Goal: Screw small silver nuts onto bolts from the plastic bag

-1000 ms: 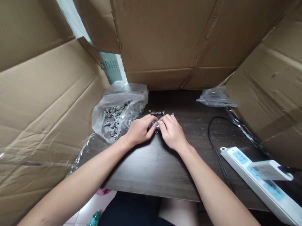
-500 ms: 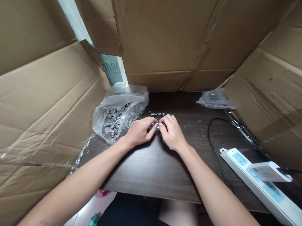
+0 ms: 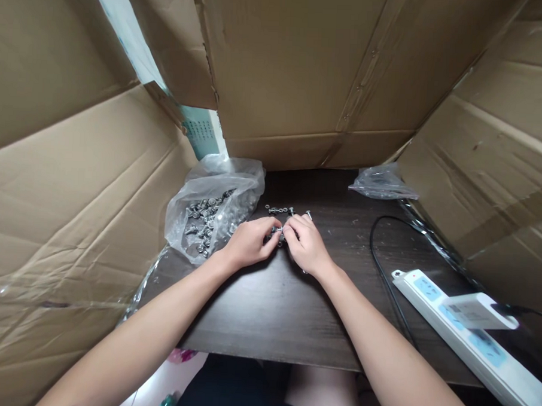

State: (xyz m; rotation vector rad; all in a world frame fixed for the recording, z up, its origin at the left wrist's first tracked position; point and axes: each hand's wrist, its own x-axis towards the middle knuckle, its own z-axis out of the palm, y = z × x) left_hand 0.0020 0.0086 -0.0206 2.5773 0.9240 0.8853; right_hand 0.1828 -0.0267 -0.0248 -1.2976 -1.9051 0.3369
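My left hand (image 3: 251, 243) and my right hand (image 3: 306, 241) meet over the middle of the dark table, thumbs and forefingers pinched together. Between their fingertips is a small shiny metal screw (image 3: 281, 228), mostly covered by the fingers. More small metal parts lie under and between the hands, partly hidden. Just beyond them is a short row of screws and nuts (image 3: 277, 210), and another screw (image 3: 309, 215) shows by the right hand's knuckles. Left of my left hand sits an open clear plastic bag (image 3: 176, 214) holding many metal screws (image 3: 207, 215).
Cardboard walls (image 3: 298, 78) enclose the table (image 3: 266, 310) at the back and sides. A flattened clear plastic bag (image 3: 382, 181) lies at the back right. A white power strip (image 3: 463, 337) with a plugged-in white adapter and a black cable (image 3: 377, 249) occupy the right side.
The right fingertips have shifted slightly against the small screw while both hands stay together. The whole view has tilted a little, lowering the scene in the picture.
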